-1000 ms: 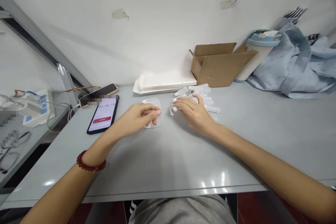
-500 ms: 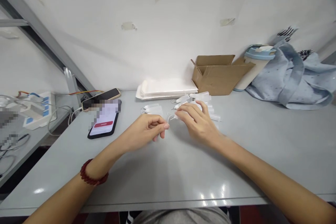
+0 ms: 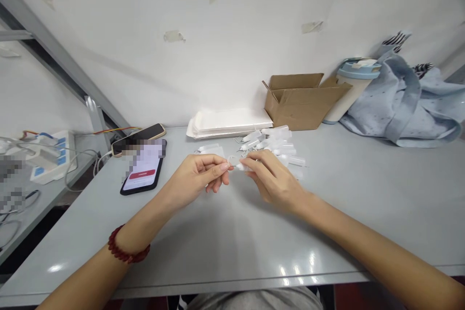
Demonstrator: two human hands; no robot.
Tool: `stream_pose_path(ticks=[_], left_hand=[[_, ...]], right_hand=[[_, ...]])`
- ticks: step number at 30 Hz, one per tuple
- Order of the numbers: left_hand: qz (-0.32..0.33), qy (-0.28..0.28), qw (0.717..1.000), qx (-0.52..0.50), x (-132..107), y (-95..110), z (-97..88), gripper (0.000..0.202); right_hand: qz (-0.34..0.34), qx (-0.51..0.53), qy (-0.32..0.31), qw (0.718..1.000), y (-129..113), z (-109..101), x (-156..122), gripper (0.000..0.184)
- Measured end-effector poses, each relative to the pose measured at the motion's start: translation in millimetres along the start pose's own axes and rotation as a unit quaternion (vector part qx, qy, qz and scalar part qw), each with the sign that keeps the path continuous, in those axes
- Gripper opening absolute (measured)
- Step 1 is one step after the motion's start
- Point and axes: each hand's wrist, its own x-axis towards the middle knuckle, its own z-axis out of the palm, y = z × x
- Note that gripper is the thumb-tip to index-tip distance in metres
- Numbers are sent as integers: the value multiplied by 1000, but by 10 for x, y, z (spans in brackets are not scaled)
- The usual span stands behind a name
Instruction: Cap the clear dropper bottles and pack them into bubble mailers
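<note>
Left hand: thin tip pinched by fingertips.
Right hand: white bottle pinched, pointed toward left fingers.
Smaller group: laid beyond left fingers, seemingly done.
Bottle heap: beyond right fingers, seemingly unhandled.

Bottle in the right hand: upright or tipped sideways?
Tipped sideways: the bottle points toward the left hand, not upward; the right hand hides most of its body.
</note>
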Motion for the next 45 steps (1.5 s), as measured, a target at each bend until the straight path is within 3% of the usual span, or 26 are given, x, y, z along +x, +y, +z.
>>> stream_pose_path(ticks=[15,26,45], left_hand=[[-6,-19,998,-52,1,-64,-10,26],[10,83,995,57,-39,-37,209,23],[15,108,994,16,-51,-132,401,27]], right_hand=[[-13,0,13,1000,-10,17,-21,25],[-39,-67,-1,997,-71,-38,-58,31],[-47,-75,47,995,-123,56,-150,25]])
